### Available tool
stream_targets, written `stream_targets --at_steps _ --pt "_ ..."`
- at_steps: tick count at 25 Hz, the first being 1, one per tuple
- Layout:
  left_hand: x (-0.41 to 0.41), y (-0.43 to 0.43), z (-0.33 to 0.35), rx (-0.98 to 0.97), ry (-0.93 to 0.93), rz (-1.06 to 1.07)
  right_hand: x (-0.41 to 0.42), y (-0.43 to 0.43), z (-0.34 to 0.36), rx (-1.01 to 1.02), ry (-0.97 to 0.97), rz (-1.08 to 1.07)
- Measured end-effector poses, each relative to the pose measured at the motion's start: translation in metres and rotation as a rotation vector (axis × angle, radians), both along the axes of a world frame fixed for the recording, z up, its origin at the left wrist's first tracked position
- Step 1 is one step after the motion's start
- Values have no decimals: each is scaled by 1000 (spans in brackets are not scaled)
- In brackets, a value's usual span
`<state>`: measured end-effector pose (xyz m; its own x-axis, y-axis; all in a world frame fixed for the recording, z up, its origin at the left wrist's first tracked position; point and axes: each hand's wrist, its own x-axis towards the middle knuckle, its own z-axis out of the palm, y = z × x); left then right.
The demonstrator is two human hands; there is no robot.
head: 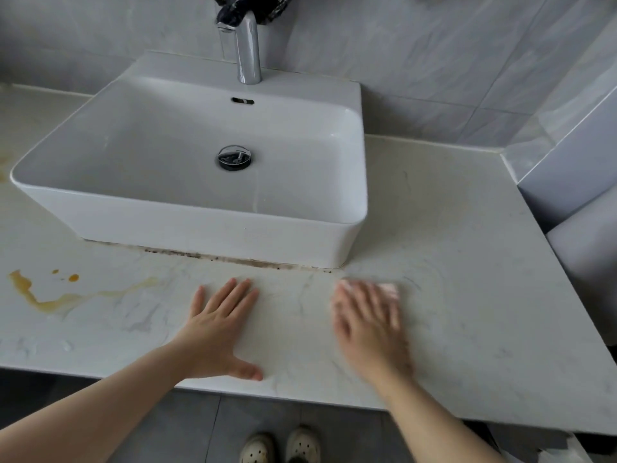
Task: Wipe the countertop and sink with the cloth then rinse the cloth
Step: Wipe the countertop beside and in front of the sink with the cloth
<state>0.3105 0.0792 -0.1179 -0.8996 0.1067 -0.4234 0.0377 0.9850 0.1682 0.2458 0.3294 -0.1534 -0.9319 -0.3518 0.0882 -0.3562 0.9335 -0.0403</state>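
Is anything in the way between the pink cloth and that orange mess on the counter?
Yes. The left hand lies flat on the countertop, right between the cloth under the right hand and the orange stain further left. Nothing else visible sits on that stretch.

Left forearm point(100, 406) and right forearm point(434, 419) both bare to the frame edge. Left hand point(220, 332) in sharp focus, slim fingers point(230, 294); right hand point(367, 325) motion-blurred, detail lost. Feet in off-white perforated clogs point(302, 444), rounded toes, scuffed and grubby on the uppers.
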Motion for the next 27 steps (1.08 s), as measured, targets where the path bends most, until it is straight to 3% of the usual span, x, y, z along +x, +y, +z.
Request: stream_targets --at_steps 4,5,7,9,10,12,14,16,17,20,22,24,27 --pt "0 -1 -1 8 16 8 -20 5 4 -60 -109 -416" --pt "-1 -1 -1 0 18 4 -11 -19 7 -80 -97 -381" --pt "-3 -5 -1 -47 32 -30 15 -68 8 -122 -53 -92" --pt "-4 -11 1 -87 48 -83 30 -86 7 -52 -35 201" --pt "-4 -16 1 -90 56 -105 28 -80 3 -19 -31 237" --pt "-5 -30 2 -86 120 -156 18 -53 1 -32 -25 54" --pt "-5 -54 3 -72 219 -136 12 -31 3 -37 -43 -311" --pt "-5 -82 3 -90 158 -52 15 -47 5 -98 -119 -561" --pt "-5 -94 3 -96 102 -16 22 -71 9 -109 -116 -580" --pt "-6 -113 1 -62 22 -9 56 -151 9 -115 -44 -188" --pt "-5 -116 2 -40 13 -29 60 -153 5 -27 -43 -5" --pt "-5 -120 1 -36 10 -52 46 -116 5 -18 -52 -134" --pt "-6 -123 0 -40 14 -72 29 -82 13 -103 -148 -614"
